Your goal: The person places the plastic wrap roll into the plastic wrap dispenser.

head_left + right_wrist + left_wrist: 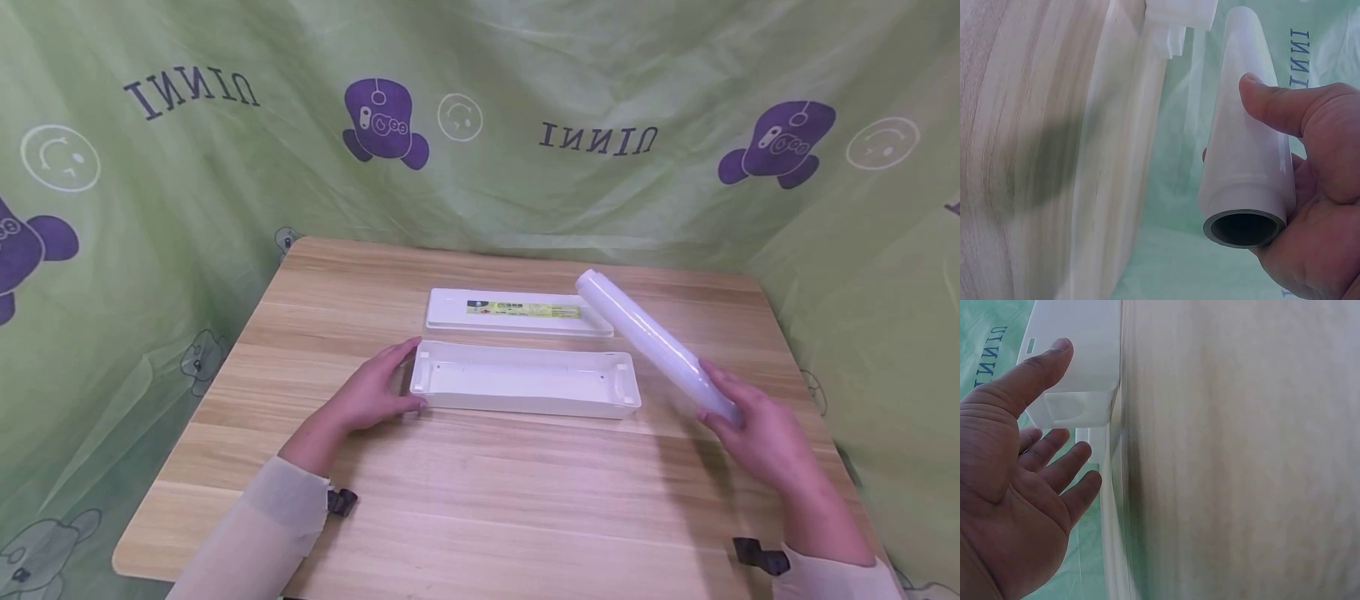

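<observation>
My right hand point(757, 425) grips the near end of a plastic wrap roll point(652, 340), thumb on one side and fingers round the other. The roll is held tilted above the table, its far end up and left; its hollow core point(1244, 229) shows in the right wrist view. An open white plastic box point(525, 402) lies lengthwise on the table. My left hand point(367, 392) is at its left end, thumb by the front corner and relaxed, spread fingers by the back corner. In the left wrist view the thumb point(1044, 369) overlaps the box's side wall point(1085, 344); firm contact is unclear.
Behind the box lies a white lid point(450, 312) with a yellow-green label point(523, 309). The wooden table point(480, 500) is enclosed by green printed curtains point(495, 200) at the back and both sides. A black strap piece point(342, 502) sits at the left cuff.
</observation>
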A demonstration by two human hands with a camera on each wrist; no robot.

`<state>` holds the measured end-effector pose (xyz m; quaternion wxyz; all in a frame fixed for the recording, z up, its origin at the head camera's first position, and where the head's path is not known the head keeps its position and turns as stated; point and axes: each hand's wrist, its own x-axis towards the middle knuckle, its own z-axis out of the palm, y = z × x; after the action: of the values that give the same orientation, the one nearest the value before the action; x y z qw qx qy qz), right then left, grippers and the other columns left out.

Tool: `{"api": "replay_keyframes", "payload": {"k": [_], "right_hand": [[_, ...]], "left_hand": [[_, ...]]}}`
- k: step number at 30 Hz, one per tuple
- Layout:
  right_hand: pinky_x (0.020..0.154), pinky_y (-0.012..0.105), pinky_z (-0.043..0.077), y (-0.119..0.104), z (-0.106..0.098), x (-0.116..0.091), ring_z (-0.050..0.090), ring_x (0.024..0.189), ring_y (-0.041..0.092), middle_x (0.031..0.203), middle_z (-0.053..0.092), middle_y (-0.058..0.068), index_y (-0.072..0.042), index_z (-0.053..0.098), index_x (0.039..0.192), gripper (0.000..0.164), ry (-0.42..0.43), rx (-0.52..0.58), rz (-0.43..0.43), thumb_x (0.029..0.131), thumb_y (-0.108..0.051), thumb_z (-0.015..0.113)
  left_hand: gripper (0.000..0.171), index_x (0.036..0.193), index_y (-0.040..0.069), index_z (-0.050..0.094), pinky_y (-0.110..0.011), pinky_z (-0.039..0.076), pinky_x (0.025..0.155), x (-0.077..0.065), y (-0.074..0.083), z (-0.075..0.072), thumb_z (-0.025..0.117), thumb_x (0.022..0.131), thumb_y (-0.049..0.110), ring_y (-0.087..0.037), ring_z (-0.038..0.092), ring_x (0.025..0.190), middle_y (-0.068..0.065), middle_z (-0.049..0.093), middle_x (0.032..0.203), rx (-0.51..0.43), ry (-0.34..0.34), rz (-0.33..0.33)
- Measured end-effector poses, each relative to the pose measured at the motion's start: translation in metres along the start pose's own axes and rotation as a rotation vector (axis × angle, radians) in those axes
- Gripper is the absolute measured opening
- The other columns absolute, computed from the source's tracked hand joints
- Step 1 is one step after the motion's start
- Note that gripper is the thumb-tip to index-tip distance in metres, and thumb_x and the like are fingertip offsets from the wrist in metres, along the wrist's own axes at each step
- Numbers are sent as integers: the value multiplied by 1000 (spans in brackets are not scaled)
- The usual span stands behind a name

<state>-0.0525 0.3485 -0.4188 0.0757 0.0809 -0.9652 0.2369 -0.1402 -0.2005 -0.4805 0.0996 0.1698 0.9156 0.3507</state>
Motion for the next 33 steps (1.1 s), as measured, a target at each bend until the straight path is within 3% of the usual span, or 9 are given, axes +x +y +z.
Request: {"api": "replay_keyframes", "payload": {"k": [9, 21, 33], "right_hand": [[85, 79, 46, -5, -2, 1, 55, 112, 67, 148, 49, 32, -24, 42, 160, 81, -12, 22, -2, 90, -13, 82], [84, 76, 48, -10, -3, 2, 58, 113, 63, 144, 55, 30, -20, 49, 156, 79, 23, 25, -45, 87, -10, 84], [83, 76, 48, -17, -5, 1, 58, 111, 64, 145, 54, 30, -20, 48, 157, 79, 4, 17, -71, 87, -12, 84]], "left_hand": [[111, 165, 16, 29, -53, 30, 123, 1, 0, 0, 92, 77, 40, -35, 38, 149, -12, 42, 162, 3, 7, 9], [111, 166, 18, 27, -52, 30, 123, 0, -2, 0, 91, 78, 41, -34, 38, 149, -11, 42, 162, 10, -1, -2], [111, 165, 17, 27, -53, 30, 123, 1, -2, 0, 91, 78, 42, -34, 38, 149, -11, 41, 162, 8, -3, -4]]}}
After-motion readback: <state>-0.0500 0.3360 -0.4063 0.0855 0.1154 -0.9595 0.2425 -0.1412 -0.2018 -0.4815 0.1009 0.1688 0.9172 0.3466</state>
